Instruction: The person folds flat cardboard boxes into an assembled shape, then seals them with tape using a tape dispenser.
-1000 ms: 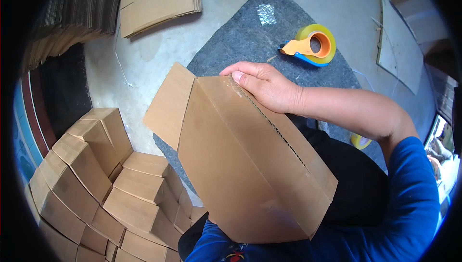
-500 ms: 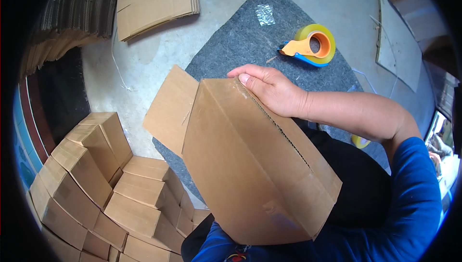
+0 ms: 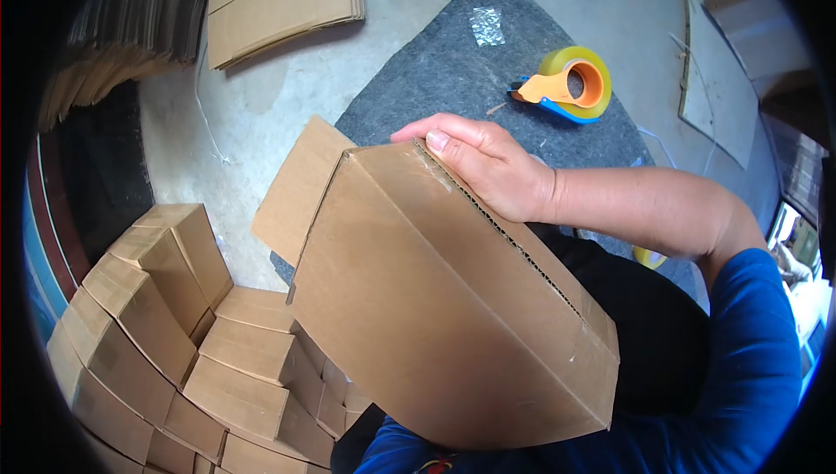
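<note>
A brown cardboard box (image 3: 435, 291) lies tilted across my lap, its long seam of two meeting flaps facing up and to the right. One end flap (image 3: 305, 186) sticks out at the upper left. My right hand (image 3: 488, 160) grips the far end of the box, thumb on top beside the seam and fingers wrapped over the far edge. My left hand is hidden, with only the box and a bit of blue clothing showing on that side. Beyond my right hand, an orange and blue tape dispenser (image 3: 566, 86) with a yellowish tape roll rests on the dark grey mat.
The grey mat (image 3: 418, 73) covers the floor ahead, with a shiny foil scrap (image 3: 487, 27) on it. Closed boxes (image 3: 235, 352) are stacked at the lower left. Flattened cartons (image 3: 283, 3) lie at the top, beside a tied bundle (image 3: 131, 21). Another tape roll (image 3: 649, 257) sits at right.
The box has turned and tipped slightly, its flap end shifting left and its seam opening wider into view. My right hand has moved a little left with it, still gripping.
</note>
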Action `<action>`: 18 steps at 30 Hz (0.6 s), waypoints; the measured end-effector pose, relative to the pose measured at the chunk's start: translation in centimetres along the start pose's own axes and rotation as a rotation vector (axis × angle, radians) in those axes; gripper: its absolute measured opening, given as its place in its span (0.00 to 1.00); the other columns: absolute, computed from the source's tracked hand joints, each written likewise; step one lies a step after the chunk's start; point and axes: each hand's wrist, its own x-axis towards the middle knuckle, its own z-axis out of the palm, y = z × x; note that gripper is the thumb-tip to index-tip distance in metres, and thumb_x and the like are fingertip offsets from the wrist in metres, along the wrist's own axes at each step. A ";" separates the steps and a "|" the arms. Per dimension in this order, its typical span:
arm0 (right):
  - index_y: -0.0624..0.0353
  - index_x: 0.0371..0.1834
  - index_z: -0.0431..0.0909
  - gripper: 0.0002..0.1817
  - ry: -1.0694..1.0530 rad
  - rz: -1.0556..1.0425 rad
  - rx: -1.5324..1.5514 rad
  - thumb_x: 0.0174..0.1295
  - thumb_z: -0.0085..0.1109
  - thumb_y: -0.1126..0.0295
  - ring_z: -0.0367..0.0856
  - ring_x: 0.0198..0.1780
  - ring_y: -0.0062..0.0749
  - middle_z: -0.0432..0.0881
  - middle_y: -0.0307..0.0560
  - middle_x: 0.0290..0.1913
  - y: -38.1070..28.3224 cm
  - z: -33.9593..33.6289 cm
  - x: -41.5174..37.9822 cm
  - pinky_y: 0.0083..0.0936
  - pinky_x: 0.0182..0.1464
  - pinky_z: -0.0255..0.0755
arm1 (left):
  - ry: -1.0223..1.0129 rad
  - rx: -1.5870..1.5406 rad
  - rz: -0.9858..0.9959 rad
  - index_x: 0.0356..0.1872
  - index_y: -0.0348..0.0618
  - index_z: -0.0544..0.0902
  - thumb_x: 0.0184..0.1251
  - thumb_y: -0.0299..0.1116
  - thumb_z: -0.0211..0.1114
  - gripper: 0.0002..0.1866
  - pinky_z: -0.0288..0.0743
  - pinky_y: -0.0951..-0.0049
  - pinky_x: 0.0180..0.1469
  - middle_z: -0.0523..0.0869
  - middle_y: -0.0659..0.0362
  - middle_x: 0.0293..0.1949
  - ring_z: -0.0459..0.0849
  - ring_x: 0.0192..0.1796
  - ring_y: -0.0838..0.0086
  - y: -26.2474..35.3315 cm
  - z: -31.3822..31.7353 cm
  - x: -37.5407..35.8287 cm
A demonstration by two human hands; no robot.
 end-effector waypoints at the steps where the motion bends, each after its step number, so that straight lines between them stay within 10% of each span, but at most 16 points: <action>1: 0.60 0.65 0.73 0.21 -0.002 0.001 -0.002 0.82 0.37 0.60 0.77 0.56 0.19 0.81 0.42 0.54 0.4 0.0 0.1 0.23 0.61 0.73 | 0.001 -0.004 0.003 0.65 0.38 0.74 0.72 0.43 0.63 0.27 0.79 0.59 0.59 0.81 0.49 0.61 0.81 0.61 0.65 -0.1 -0.1 0.0; 18: 0.59 0.60 0.75 0.21 0.029 0.210 -0.014 0.82 0.38 0.56 0.76 0.56 0.21 0.80 0.41 0.53 1.7 1.8 1.4 0.26 0.63 0.70 | 0.018 -0.060 0.041 0.65 0.38 0.75 0.72 0.43 0.63 0.27 0.80 0.60 0.58 0.81 0.50 0.60 0.81 0.60 0.65 -0.3 -1.0 -0.2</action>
